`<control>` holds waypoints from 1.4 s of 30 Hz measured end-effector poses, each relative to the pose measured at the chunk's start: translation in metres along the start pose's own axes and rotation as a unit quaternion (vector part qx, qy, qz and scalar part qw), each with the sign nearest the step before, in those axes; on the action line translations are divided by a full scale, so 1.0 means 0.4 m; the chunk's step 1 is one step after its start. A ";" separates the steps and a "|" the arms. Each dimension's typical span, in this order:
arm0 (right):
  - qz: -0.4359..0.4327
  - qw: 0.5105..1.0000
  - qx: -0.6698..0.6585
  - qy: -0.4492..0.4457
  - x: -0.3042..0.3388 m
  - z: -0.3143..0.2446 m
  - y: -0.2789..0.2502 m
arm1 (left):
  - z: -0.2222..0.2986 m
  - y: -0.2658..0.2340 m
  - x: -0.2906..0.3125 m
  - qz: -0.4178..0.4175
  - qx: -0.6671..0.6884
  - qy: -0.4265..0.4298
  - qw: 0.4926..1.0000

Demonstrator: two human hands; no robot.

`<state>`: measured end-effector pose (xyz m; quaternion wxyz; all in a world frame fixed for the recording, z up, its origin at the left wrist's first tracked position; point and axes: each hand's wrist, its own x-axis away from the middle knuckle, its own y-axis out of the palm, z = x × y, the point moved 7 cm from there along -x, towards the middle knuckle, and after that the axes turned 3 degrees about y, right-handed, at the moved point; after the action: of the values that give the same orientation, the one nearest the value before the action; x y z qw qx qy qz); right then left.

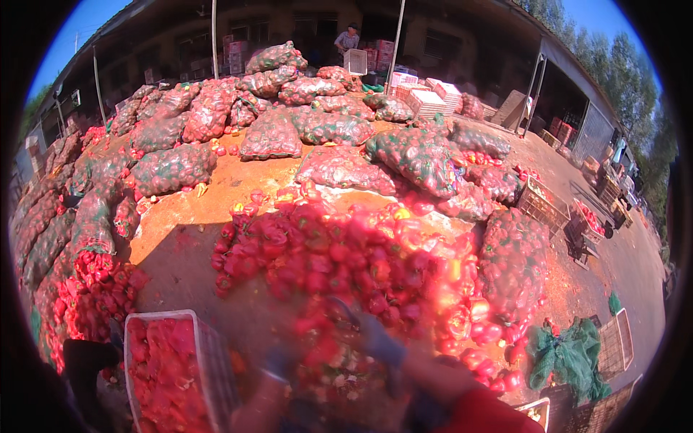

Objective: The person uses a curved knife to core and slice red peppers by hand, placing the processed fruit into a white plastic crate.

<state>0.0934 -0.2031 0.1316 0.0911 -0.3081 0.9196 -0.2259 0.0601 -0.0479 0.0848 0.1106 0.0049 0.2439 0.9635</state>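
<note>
A wide heap of red bell peppers (325, 238) spreads over the ground in front of me. Over its near edge, my right hand (386, 343) in a blue-grey glove is closed, with a dark curved thing (343, 314) at its fingers, too blurred to name. My left hand (281, 359), gloved too and smeared by motion, is low beside a crate; its fingers cannot be made out. Between and below the hands lie pale and reddish pepper scraps (346, 379). The white-rimmed plastic crate (193, 315) at my left is filled with red pieces.
Mesh sacks of peppers (271, 135) lie across the yard, and one full sack (514, 256) stands by the heap's right side. Green netting (567, 357) and crates (615, 345) are at near right. A person (347, 40) handles a crate (355, 61) far back.
</note>
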 end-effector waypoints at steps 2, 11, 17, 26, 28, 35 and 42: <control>0.051 0.998 0.009 -0.043 -0.005 0.032 -0.001 | -0.006 0.009 -0.013 0.001 -0.075 0.007 0.997; 0.078 0.939 0.305 -0.140 0.029 0.058 0.058 | -0.019 0.012 0.028 0.088 -0.386 0.086 0.914; 0.054 0.958 0.261 -0.102 0.027 0.016 0.061 | -0.019 0.019 0.058 0.129 -0.699 0.261 0.654; 0.023 0.994 0.081 0.074 -0.037 -0.013 0.027 | -0.020 -0.005 0.022 0.082 -0.411 0.108 0.902; 0.019 1.000 0.011 0.009 -0.049 -0.009 0.030 | -0.001 -0.016 0.044 0.070 -0.514 0.143 0.843; -0.014 0.998 -0.019 -0.061 -0.060 -0.027 0.043 | 0.040 0.001 0.043 0.075 -0.390 0.038 0.917; -0.029 0.997 0.007 0.071 -0.067 -0.004 0.038 | 0.043 -0.008 0.053 0.103 -0.515 0.104 0.845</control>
<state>0.1059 -0.1754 0.1267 0.0211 -0.3174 0.9128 -0.2562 0.0412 -0.0327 0.0978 -0.0286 -0.1281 -0.2789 0.9513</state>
